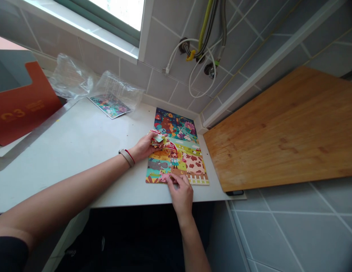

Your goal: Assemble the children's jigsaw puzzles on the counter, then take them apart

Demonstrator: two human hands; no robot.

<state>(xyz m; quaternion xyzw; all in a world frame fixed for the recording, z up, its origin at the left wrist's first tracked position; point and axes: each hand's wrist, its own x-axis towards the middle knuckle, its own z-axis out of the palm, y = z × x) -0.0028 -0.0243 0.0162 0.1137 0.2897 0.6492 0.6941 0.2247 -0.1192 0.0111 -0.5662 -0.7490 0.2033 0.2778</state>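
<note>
My left hand (145, 146) is closed around a small stack of colourful jigsaw puzzle pieces (158, 139), held above the left side of a puzzle. Below it on the counter lies the farm-picture puzzle (193, 163), showing a cow, a farmer, a red barn and a white fence. My right hand (181, 192) is at the puzzle's lower edge, thumb and fingers pinched at a piece with a pink pig (164, 176). Directly above the farm picture is a dark-blue puzzle picture (176, 124) of forest animals.
A white counter (65, 151) carries an orange box (22, 104) at the left. Clear plastic bags (116, 88) and a small picture card (110, 105) lie near the wall. A wooden board (286, 128) leans at the right. Pipes and a white cable (189, 81) hang on the tiled wall.
</note>
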